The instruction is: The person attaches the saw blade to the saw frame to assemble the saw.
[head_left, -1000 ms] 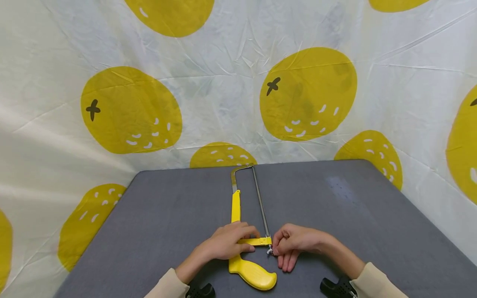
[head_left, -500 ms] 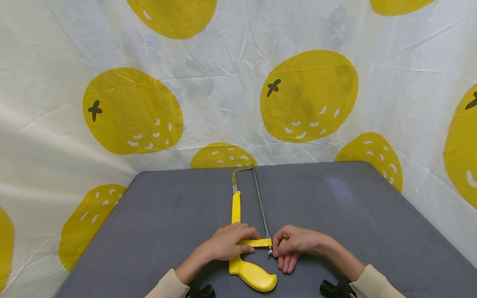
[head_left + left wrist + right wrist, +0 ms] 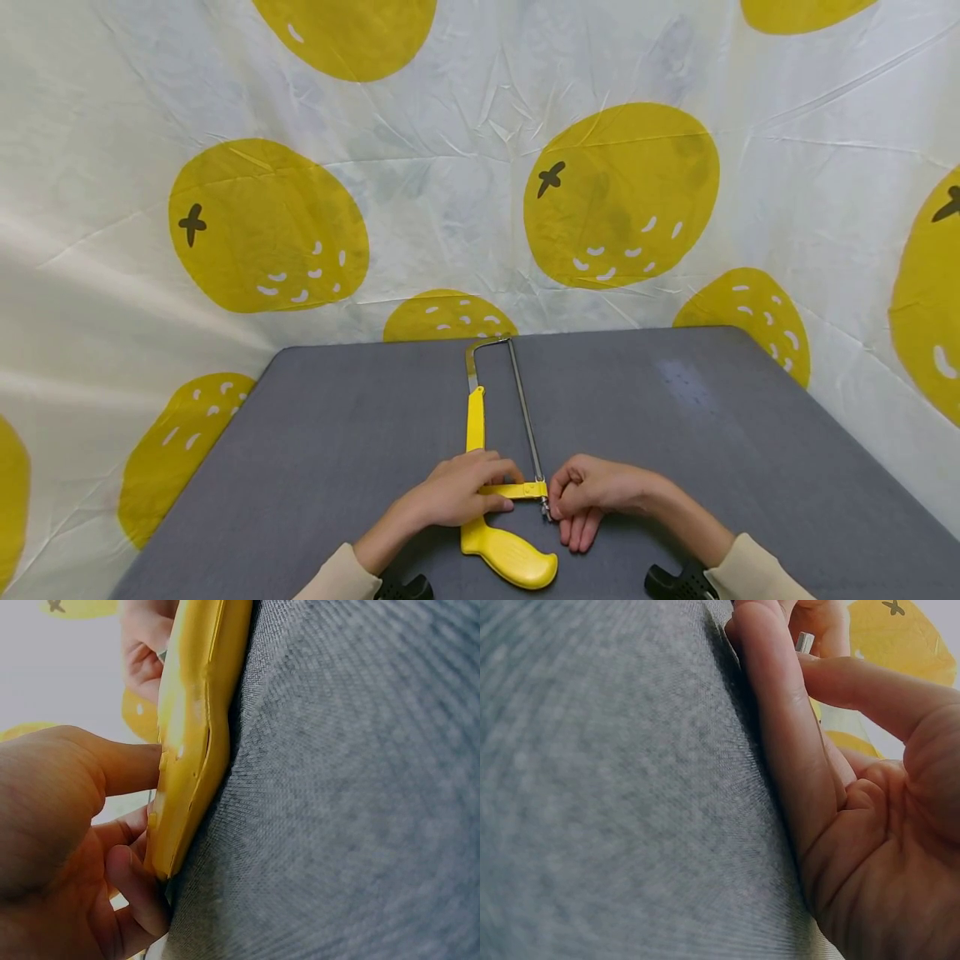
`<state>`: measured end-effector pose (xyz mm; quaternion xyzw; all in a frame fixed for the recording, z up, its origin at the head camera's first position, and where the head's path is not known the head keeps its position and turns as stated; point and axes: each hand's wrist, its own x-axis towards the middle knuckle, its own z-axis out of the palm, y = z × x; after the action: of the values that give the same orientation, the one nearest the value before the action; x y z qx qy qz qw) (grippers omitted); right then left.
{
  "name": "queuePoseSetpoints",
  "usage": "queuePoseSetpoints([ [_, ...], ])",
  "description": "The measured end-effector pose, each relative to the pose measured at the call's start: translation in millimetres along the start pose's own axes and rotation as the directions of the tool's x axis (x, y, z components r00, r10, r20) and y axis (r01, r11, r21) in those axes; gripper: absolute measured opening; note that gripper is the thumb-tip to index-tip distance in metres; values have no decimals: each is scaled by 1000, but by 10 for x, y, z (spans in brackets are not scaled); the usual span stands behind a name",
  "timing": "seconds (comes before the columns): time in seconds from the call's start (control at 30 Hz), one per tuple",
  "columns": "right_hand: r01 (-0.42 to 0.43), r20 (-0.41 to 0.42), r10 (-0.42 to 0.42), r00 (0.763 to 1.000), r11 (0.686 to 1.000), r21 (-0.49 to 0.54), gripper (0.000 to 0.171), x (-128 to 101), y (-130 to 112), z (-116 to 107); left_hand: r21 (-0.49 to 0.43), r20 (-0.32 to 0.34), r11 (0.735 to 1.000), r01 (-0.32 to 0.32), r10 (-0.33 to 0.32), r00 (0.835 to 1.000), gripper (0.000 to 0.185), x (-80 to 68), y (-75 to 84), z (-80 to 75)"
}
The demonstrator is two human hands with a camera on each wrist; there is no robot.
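A yellow hacksaw (image 3: 476, 421) lies flat on the grey table (image 3: 675, 433), its metal bow and blade (image 3: 523, 408) pointing away from me and its yellow handle (image 3: 510, 553) near the front edge. My left hand (image 3: 457, 490) grips the yellow frame where it meets the handle, seen close up as the yellow hacksaw (image 3: 191, 742) against my left hand (image 3: 67, 847). My right hand (image 3: 588, 492) pinches the small metal nut (image 3: 804, 641) at the blade's near end, with the other fingers of the right hand (image 3: 810, 772) lying on the table.
A white cloth with big yellow fruit prints (image 3: 618, 192) hangs behind and beside the table. The table's left edge (image 3: 202, 467) and right edge (image 3: 847, 433) slope toward me. Black wrist camera mounts (image 3: 675, 579) sit at the bottom.
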<state>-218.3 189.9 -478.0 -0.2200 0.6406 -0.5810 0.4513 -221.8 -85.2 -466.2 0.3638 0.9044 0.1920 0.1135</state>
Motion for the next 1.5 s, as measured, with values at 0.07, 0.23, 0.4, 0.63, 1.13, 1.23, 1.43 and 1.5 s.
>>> queuePoseSetpoints([
  [0.07,-1,5,1,1000,1000,4,8,0,0,-4,0,-1,1000,-1,1,1000,23,-3,0,1],
  [0.23,-5,11,5,1000,1000,16,11,4,3,-7,1,-5,1000,-4,4,1000,23,-8,-8,7],
  [0.4,-7,13,7,1000,1000,21,11,10,-1,3,2,-6,1000,-2,2,1000,23,-12,-11,8],
  [0.63,-29,-2,29,1000,999,14,15,15,-28,19,-2,0,1000,12,-12,1000,24,-4,-16,4],
  [1.13,-6,9,6,1000,1000,19,17,6,-12,10,3,-3,1000,-2,2,1000,23,-6,-23,11],
  [1.23,8,22,-8,1000,1000,25,16,-4,-12,-1,4,0,1000,5,-5,1000,23,3,-14,6],
  [1.43,28,21,-28,999,1000,15,13,-8,-15,-12,9,-1,1000,16,-16,1000,24,13,2,-10],
  [1.5,24,20,-25,999,1000,15,13,-4,-13,-10,8,0,1000,17,-17,1000,24,9,4,-13],
])
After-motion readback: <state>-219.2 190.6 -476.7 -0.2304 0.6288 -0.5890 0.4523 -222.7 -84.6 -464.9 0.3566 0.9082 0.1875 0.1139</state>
